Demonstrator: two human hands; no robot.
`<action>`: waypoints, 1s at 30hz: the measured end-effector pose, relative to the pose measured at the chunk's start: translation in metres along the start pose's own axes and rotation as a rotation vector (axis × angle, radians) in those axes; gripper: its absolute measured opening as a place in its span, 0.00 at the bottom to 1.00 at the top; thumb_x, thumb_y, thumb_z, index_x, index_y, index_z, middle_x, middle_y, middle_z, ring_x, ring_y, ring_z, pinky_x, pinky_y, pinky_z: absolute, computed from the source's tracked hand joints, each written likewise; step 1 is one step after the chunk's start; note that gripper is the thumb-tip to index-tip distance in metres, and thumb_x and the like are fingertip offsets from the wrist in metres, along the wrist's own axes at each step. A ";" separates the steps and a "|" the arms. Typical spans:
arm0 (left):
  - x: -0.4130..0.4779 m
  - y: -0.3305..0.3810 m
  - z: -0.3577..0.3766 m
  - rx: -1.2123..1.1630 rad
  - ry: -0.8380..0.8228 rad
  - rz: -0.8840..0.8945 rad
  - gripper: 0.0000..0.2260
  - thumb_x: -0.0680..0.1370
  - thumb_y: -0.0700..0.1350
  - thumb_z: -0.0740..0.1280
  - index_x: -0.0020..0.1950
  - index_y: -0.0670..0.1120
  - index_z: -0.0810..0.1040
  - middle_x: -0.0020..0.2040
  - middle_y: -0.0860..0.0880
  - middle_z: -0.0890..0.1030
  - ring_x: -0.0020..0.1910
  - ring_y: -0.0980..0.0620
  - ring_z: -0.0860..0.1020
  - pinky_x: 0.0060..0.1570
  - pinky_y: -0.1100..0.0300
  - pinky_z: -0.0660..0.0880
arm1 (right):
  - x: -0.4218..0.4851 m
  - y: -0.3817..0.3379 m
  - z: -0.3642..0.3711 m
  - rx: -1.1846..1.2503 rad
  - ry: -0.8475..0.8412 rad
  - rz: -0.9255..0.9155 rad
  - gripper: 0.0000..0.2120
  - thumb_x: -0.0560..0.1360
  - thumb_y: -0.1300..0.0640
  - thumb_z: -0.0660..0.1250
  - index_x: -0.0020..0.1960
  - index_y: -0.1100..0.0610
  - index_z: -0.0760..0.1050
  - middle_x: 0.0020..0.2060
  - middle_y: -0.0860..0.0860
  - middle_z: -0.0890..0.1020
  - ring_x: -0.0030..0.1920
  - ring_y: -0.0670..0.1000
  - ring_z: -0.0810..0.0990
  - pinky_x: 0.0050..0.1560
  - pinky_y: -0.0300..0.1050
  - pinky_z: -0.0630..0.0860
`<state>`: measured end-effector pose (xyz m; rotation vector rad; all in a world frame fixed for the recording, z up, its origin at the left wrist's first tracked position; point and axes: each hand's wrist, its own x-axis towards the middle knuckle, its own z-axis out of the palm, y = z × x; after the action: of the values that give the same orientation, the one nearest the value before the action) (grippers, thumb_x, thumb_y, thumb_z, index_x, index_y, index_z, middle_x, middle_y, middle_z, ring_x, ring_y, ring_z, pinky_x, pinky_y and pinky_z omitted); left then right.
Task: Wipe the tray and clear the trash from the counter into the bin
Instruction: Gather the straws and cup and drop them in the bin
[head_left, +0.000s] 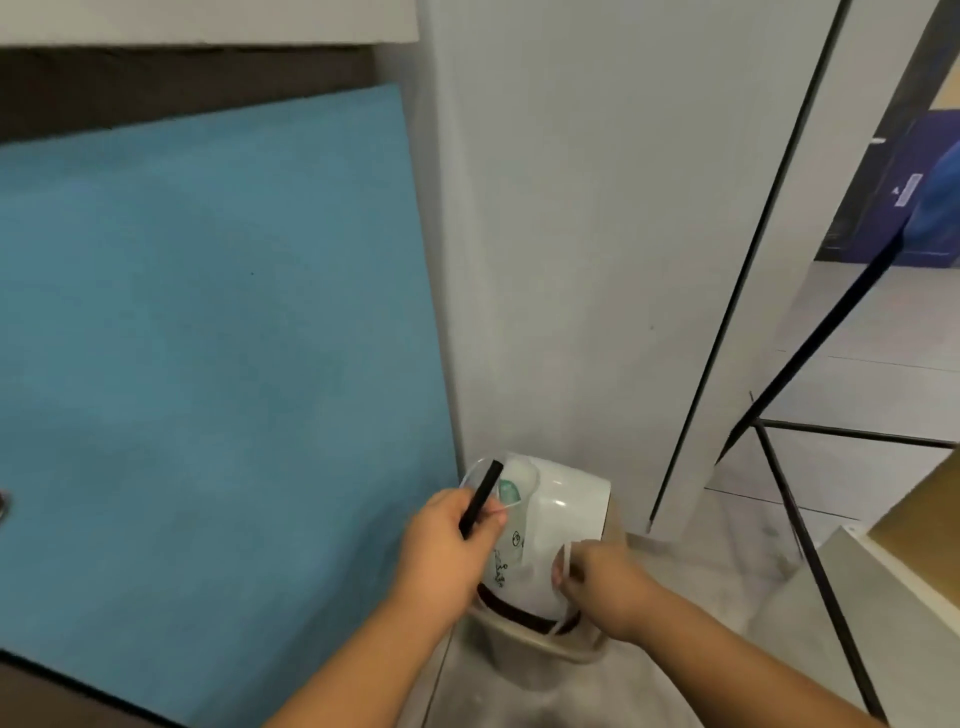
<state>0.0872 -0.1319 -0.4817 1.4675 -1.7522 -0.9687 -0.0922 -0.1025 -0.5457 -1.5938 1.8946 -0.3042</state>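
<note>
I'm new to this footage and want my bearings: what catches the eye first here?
The big blue panel fills the left side. At bottom centre, the left hand grips a clear plastic cup and a black straw over a beige bin with a white swing lid, while the right hand pinches something thin and white.
</note>
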 end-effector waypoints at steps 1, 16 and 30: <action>-0.001 -0.005 0.002 -0.007 -0.024 0.006 0.07 0.74 0.45 0.70 0.39 0.56 0.77 0.43 0.54 0.80 0.43 0.61 0.77 0.37 0.75 0.70 | 0.001 0.001 0.005 0.005 0.003 0.003 0.10 0.77 0.55 0.61 0.38 0.51 0.73 0.42 0.51 0.78 0.44 0.51 0.75 0.42 0.38 0.70; -0.001 -0.053 0.010 0.143 -0.206 0.030 0.03 0.76 0.46 0.67 0.44 0.53 0.78 0.45 0.56 0.75 0.44 0.61 0.75 0.40 0.73 0.66 | 0.014 0.000 0.020 0.033 0.088 0.096 0.12 0.73 0.65 0.60 0.53 0.55 0.75 0.51 0.54 0.77 0.51 0.54 0.75 0.55 0.45 0.75; 0.006 -0.048 0.036 0.155 -0.226 0.223 0.02 0.77 0.46 0.65 0.47 0.53 0.76 0.47 0.56 0.74 0.46 0.60 0.75 0.45 0.71 0.69 | -0.009 0.000 0.010 0.313 0.315 -0.260 0.05 0.76 0.53 0.66 0.50 0.48 0.79 0.57 0.37 0.69 0.57 0.37 0.71 0.54 0.23 0.68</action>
<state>0.0805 -0.1380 -0.5414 1.2579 -2.1457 -0.9266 -0.0855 -0.0919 -0.5503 -1.6437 1.7479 -0.9647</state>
